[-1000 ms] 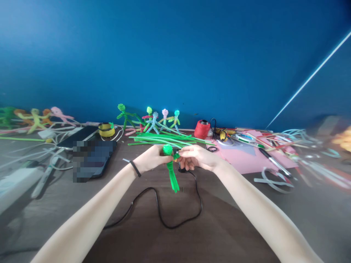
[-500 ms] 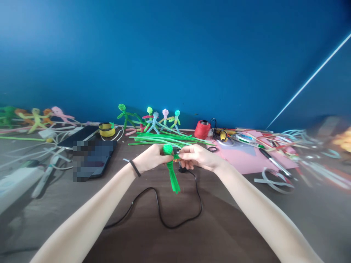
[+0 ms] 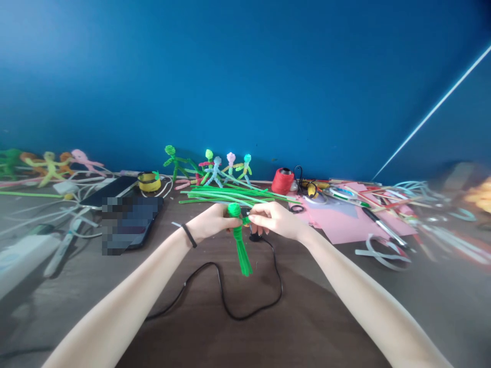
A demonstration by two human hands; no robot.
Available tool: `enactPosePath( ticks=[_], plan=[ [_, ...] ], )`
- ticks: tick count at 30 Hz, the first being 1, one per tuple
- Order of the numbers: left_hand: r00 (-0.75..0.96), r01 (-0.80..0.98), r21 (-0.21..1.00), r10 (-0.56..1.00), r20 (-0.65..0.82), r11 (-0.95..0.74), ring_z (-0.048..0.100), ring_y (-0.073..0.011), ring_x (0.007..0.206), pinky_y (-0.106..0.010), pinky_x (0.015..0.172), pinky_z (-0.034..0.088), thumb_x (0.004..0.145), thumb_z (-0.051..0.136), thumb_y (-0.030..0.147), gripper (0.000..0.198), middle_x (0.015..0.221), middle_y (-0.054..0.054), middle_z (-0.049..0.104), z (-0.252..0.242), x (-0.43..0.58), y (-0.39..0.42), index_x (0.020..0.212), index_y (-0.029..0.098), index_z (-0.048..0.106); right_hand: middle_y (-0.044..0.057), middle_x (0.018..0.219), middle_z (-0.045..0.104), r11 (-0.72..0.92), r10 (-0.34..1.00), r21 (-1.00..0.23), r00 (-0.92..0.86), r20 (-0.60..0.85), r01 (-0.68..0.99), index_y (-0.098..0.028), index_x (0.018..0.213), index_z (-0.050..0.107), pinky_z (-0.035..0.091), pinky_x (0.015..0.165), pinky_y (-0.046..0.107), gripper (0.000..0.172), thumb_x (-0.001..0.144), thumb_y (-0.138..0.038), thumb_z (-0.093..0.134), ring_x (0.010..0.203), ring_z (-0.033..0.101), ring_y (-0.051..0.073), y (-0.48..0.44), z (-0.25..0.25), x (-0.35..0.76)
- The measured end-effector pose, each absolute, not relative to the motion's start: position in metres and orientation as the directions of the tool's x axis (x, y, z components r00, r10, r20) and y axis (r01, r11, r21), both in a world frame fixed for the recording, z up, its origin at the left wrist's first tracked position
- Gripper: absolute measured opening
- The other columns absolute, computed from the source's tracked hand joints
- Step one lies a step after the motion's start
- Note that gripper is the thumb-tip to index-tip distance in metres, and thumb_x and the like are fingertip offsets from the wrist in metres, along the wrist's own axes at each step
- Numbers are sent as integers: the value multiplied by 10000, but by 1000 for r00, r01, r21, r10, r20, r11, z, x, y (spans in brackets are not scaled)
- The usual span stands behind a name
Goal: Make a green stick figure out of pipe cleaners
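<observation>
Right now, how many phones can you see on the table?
2, both left of the left hand: the back phone beside the yellow roll, and the front phone below it in the picture. Others may be hidden.

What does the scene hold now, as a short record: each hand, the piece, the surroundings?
Left hand: grips green figure below its head
Right hand: pinches its side piece
Figure pose: head up, strands below
Behind: green stems, small figures
Left side: phones
Right side: red spool, pink paper
Nearer: black cable
</observation>
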State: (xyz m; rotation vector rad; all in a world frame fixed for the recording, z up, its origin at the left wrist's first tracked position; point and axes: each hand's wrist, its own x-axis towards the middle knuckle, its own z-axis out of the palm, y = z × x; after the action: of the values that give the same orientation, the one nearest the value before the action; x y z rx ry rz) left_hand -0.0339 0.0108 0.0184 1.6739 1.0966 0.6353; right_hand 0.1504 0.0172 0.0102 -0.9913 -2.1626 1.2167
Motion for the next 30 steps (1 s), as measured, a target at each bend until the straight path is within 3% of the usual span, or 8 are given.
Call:
enactPosePath(
  ticks=[4,10,17,22,26,30],
  plan=[
    [513,357,924,855,-70,-139,452,-77,514,-204,492,377,647,563,191,66,552,41,521,19,-33,9,648,128,544,49,684,620,275,745,-911,-667,0,308,-135,742,533,400,475,219,269,811,-364,411,544,547,113,19,10,150],
    [541,308,942,839,-59,-132,466,-75,532,-189,474,376,646,574,183,94,592,32,549,18,-33,10,718,122,570,16,665,600,381,745,-857,-664,63,346,-157,772,535,425,544,229,121,753,-274,515,574,548,112,16,4,148],
    [449,318,948,885,-123,-30,483,-92,508,-220,495,379,621,605,231,133,528,16,545,17,-33,11,592,112,552,-25,568,516,632,739,-601,-613,278,489,-161,722,542,315,477,190,61,738,-220,537,505,440,78,12,5,145],
    [442,270,963,887,-130,6,441,-75,480,-220,499,354,629,601,231,141,498,31,514,13,-35,13,563,114,556,-8,602,547,726,681,-476,-617,395,496,-154,751,574,323,520,196,34,738,-158,544,532,455,82,12,2,142],
    [431,227,974,896,-105,5,452,-75,494,-216,508,351,627,612,209,120,514,27,537,10,-37,15,564,118,568,3,653,585,701,707,-515,-573,415,492,-164,757,580,347,538,204,47,752,-190,541,558,478,90,14,-3,140],
    [449,69,994,887,-108,86,521,-98,558,-220,534,377,619,631,177,72,628,-8,617,7,-39,17,654,125,596,-7,651,602,594,787,-663,-500,361,455,-170,757,550,389,536,217,74,755,-242,532,556,520,100,19,-8,142]
  ],
)
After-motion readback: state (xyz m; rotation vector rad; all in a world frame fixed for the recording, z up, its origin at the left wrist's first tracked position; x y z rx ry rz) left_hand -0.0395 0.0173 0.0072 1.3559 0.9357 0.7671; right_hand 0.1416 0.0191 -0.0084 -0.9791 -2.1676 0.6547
